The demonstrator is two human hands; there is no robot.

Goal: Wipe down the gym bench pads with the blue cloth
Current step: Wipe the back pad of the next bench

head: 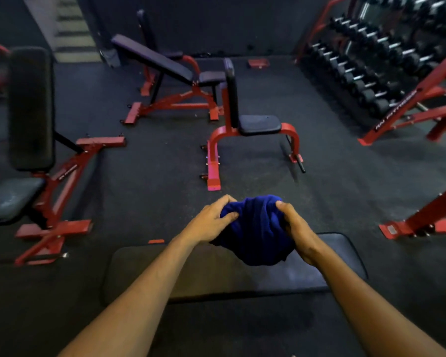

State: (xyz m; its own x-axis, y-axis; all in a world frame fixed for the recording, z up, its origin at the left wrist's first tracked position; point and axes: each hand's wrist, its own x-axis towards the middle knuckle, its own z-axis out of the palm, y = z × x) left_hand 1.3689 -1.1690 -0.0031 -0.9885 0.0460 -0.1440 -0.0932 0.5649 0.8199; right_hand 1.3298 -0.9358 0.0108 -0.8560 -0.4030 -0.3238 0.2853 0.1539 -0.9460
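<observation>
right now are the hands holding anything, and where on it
Both hold the bunched dark-blue cloth: the left hand grips its left side, the right hand its right side, above the black bench pad.

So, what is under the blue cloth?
Below the blue cloth, gripped by left hand and right hand, lies a black bench pad. The cloth covers part of it.

A dark rubber floor (150,176) fills the room. A red-framed rack (317,29) holding rows of dumbbells (371,73) stands at upper right; pale steps (72,29) rise at upper left, and a small red plate (258,63) lies near the far wall.
</observation>
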